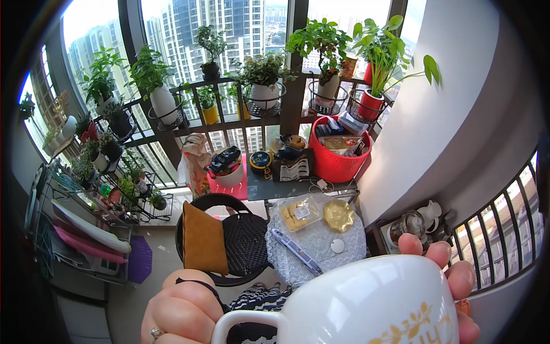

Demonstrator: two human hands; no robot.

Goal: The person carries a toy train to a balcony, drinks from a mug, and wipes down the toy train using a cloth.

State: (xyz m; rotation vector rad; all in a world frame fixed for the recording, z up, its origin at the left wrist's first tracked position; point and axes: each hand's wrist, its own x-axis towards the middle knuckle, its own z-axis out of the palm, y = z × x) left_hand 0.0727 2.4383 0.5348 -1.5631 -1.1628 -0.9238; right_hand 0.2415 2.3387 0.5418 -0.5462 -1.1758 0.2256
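A large white mug (366, 298) with gold leaves and lettering fills the lower right, close to the camera and tilted. From its far right side my right hand (461, 281) grips it, fingertips wrapped over the body. The mug's handle (249, 316) points left, beside my left hand (182, 309). That hand is closed, wears a ring, and has a thin black band or cord (200, 285) across its fingers. What it holds is hidden. Beyond the mug, a lace-covered round table (349, 241) bears a folded fan (297, 252), a white disc (337, 246), a gold dish (338, 215) and a clear food pack (301, 213).
A black woven chair (246, 243) with a brown cushion (204, 238) stands left of the table. Behind are a red bucket (338, 162) of packets and a white basket (229, 178). Potted plants (264, 77) line the window railing. A rack (86, 235) stands left.
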